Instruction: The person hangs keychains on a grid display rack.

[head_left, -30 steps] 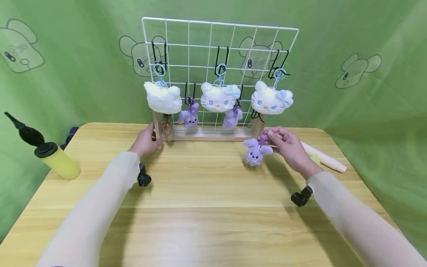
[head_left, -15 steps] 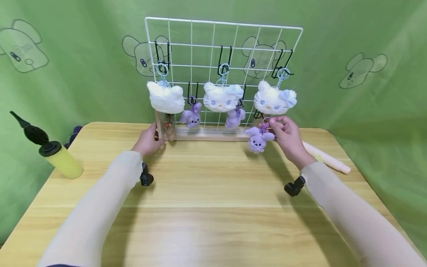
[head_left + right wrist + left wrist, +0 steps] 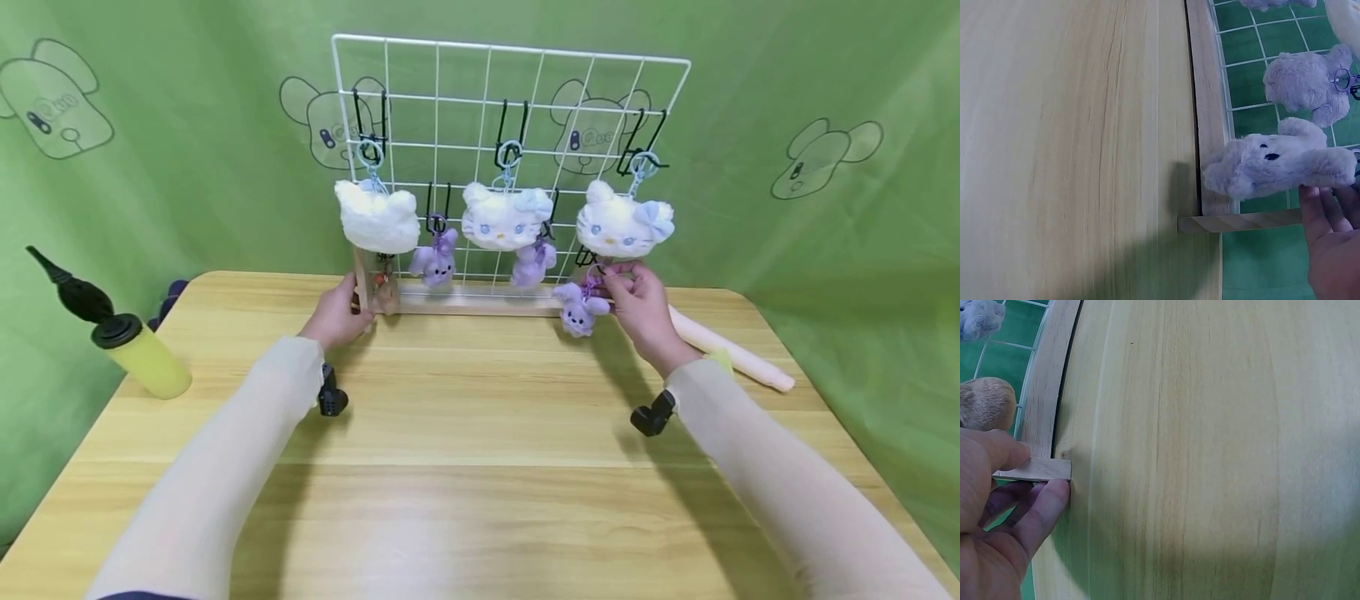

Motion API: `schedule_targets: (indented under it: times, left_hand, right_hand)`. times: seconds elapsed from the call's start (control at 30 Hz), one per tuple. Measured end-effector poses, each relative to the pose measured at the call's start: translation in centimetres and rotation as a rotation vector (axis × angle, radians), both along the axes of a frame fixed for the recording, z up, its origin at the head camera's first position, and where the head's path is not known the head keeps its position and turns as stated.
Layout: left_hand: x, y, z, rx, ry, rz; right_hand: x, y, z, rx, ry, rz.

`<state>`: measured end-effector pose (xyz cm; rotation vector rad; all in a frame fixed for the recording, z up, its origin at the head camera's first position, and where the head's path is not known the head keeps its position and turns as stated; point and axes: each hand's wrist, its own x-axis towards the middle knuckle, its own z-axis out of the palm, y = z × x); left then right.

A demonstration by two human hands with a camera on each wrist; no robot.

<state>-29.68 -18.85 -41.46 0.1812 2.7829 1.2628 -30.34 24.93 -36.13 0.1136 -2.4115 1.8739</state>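
My right hand [image 3: 641,312] pinches the ring of a purple bunny plush keychain [image 3: 578,312] near a lower black hook [image 3: 586,257] at the right of a white wire rack [image 3: 510,45]. The plush hangs face outward, its ring close to the hook; whether they touch I cannot tell. In the right wrist view the bunny [image 3: 1260,165] hides part of the ring and fingertips. My left hand [image 3: 335,315] holds the rack's left wooden end piece, thumb on one side and fingers on the other; this end piece [image 3: 1047,467] shows in the left wrist view.
White cat plush keychains [image 3: 501,218] hang on the upper hooks; two more purple bunnies [image 3: 435,260] hang lower, with a small brown plush [image 3: 387,293] at the left. A yellow pump bottle [image 3: 150,362] stands left. Behind my right hand lies a pale pink tube [image 3: 738,354].
My right hand has raised the purple bunny keychain toward the lower right hook, and its ring is now beside the hook. My left hand stays on the wooden end piece.
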Motion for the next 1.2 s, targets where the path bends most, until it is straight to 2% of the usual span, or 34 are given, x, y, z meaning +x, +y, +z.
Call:
schedule_targets:
  times: [0.33,0.97,1.2]
  left_hand:
    - [0.16,0.07,-0.25,0.003,0.011,-0.006]
    - [0.22,0.24,-0.44,0.010,0.018,-0.010]
    - [0.23,0.07,-0.46,0.018,0.006,-0.008]
  right_hand:
    - [0.03,0.08,-0.52,-0.074,0.009,0.037]
    - [0.13,0.46,-0.70,0.007,0.002,0.008]
    - [0.17,0.72,-0.71,-0.007,0.026,0.014]
